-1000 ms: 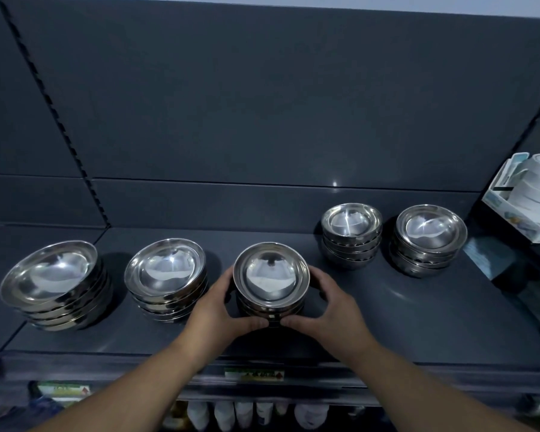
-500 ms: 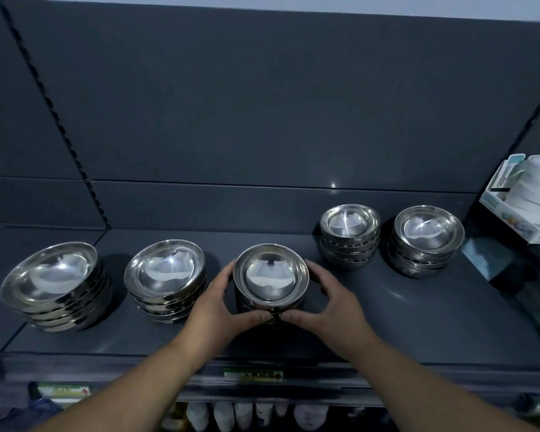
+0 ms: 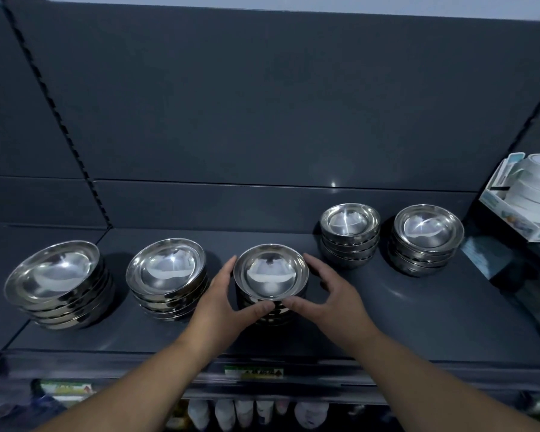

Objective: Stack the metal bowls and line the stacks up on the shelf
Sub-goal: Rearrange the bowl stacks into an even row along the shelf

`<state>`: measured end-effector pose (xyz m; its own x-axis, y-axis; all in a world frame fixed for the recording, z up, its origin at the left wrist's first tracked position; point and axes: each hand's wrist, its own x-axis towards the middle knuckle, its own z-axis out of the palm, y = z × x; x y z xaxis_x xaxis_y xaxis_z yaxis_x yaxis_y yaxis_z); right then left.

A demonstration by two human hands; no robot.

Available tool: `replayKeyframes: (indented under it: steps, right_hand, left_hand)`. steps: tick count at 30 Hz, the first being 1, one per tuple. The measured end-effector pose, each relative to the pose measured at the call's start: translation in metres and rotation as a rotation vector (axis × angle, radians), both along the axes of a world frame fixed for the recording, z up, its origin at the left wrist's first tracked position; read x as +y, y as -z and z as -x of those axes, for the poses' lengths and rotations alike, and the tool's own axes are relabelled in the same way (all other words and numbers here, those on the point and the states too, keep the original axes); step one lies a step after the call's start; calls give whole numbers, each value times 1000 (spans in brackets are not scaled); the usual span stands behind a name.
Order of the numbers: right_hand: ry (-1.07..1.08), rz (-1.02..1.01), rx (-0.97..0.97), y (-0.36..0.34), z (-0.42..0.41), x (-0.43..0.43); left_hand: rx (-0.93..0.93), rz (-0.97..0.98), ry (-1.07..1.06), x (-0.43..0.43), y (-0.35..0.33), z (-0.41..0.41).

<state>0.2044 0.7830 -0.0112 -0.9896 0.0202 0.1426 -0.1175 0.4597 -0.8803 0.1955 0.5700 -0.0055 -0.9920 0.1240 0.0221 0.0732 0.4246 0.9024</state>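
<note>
Your left hand [image 3: 222, 304] and right hand [image 3: 328, 299] clasp the middle bowl stack [image 3: 270, 275] between them; the next stack rightward [image 3: 349, 235] stands farther back.

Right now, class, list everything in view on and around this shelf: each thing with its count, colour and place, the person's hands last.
far-left stack: one, silver bowls, far left
second stack: one, silver, right of it
middle stack: one, silver, between the hands
fourth stack: one, silver, further back, right of middle
fifth stack: one, silver, beside the fourth, rightmost
shelf: one, dark grey, under the stacks
back panel: one, dark grey, behind shelf
box: one, white round items inside, far right
label: one, green and yellow, shelf's front edge
bottles: several, white, blurred, below shelf
left hand: one, cups middle stack's left side
right hand: one, cups its right side
</note>
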Motion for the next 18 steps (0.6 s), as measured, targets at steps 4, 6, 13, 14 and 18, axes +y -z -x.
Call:
replayKeyframes:
  steps: [4,6,13,14,18]
  right_hand:
    - [-5,-14,11,-1,-3,-1]
    - [-6,-18,22,-2,-4,-1]
    - [-28,-51,23,-1,-5,0]
    - [-43,-64,6,0,-4,1]
    - [-81,-55,-40,7,-5,0]
  left_hand:
    - [28,27,-3,0,0,-2]
    - [37,28,-1,0,-1,-3]
    - [11,56,8,0,2,-2]
    - [4,65,8,-1,2,-2]
    - [12,80,15,2,4,-5]
